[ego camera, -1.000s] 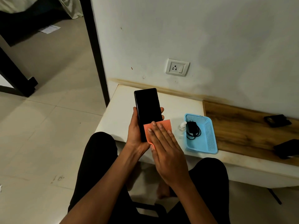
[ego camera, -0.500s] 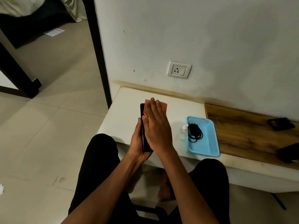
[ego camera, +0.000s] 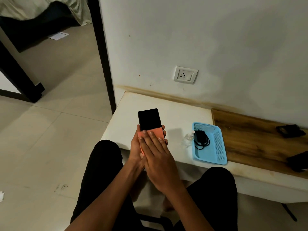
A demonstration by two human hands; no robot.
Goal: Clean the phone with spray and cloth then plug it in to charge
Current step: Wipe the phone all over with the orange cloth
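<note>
The black phone (ego camera: pixel 149 120) stands at frame centre, gripped from behind by the left hand (ego camera: pixel 135 148), whose fingers (ego camera: pixel 164 132) curl round its edge. The right hand (ego camera: pixel 155 157) presses an orange cloth (ego camera: pixel 155 134) flat on its lower screen with straight fingers (ego camera: pixel 152 136). Behind is a white surface (ego camera: pixel 176 114); right of centre, a spray bottle (ego camera: pixel 189 137) stands beside a blue basket (ego camera: pixel 216 147) holding a charger (ego camera: pixel 200 138). A wall socket (ego camera: pixel 185 74) sits above, tiled floor (ego camera: pixel 50 139) to the left.
</note>
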